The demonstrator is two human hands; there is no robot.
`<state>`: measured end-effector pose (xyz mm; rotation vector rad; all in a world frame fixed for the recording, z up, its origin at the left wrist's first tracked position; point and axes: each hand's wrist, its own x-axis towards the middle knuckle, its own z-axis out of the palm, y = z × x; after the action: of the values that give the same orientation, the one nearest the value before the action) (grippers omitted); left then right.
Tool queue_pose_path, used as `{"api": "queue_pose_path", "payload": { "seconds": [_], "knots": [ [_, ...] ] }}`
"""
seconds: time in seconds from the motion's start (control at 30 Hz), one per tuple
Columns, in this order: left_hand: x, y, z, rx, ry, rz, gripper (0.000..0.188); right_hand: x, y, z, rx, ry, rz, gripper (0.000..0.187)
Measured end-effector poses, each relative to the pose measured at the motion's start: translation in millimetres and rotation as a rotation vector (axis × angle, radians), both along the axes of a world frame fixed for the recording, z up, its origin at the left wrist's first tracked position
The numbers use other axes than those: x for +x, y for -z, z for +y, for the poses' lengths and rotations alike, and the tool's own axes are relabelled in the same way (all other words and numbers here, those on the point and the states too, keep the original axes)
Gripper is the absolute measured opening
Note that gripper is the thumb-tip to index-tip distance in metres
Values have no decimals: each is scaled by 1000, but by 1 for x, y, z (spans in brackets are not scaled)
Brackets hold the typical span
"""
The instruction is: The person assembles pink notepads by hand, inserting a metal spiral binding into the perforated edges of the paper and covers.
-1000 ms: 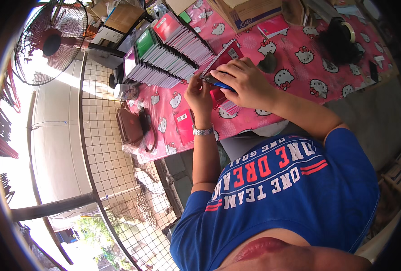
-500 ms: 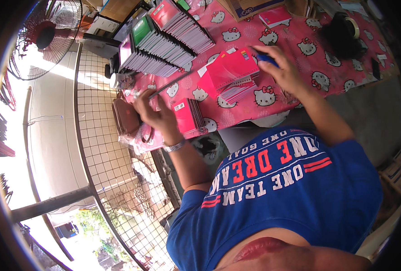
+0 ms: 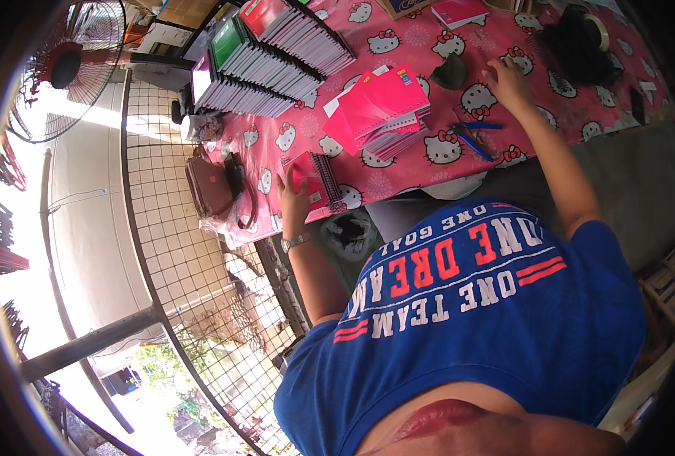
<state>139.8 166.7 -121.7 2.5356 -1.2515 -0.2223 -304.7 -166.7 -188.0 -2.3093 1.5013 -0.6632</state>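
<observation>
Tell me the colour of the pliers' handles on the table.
The handles are blue, showing best in the head view.

Left hand (image 3: 294,202) seemingly touches pink spiral notebooks (image 3: 314,179); right hand (image 3: 511,87) is near blue-handled pliers (image 3: 476,147).

pink cat-print tabletop (image 3: 410,177): smooth, shiny, like plastic | bright pink square-cornered covers (image 3: 387,99): smooth card | long blue-handled pliers (image 3: 480,125): smooth plastic handles | boxy brown bag (image 3: 209,186): looks like leather | silver band-shaped wristwatch (image 3: 295,242): shiny metal | blue short-sleeved shirt (image 3: 459,327): dull cloth
</observation>
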Motion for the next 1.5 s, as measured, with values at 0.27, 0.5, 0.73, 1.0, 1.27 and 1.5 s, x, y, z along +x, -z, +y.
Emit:
{"api": "queue_pose_path", "payload": {
  "seconds": [0.27,0.5,0.73,1.0,1.27,1.5],
  "knots": [
    [-17,-20,-29,-200,42,-96,48,-8,19,-34,91,120,-83,36],
    [-185,-105,-132,-315,838,-339,36,51,-92,14,-199,-183,-373,36],
    [-159,-147,-136,-259,852,-173,30,51,-165,58,-44,-465,-444,24],
    [-168,-133,-158,-472,684,-417,20,76,-169,64,-115,-625,-714,23],
    [-168,-123,-153,-500,666,-454,17,67,-175,60,-44,-723,-557,26],
    [-185,-125,-163,-614,744,-413,20,64,-199,65,508,-744,-484,38]
  ]
}}
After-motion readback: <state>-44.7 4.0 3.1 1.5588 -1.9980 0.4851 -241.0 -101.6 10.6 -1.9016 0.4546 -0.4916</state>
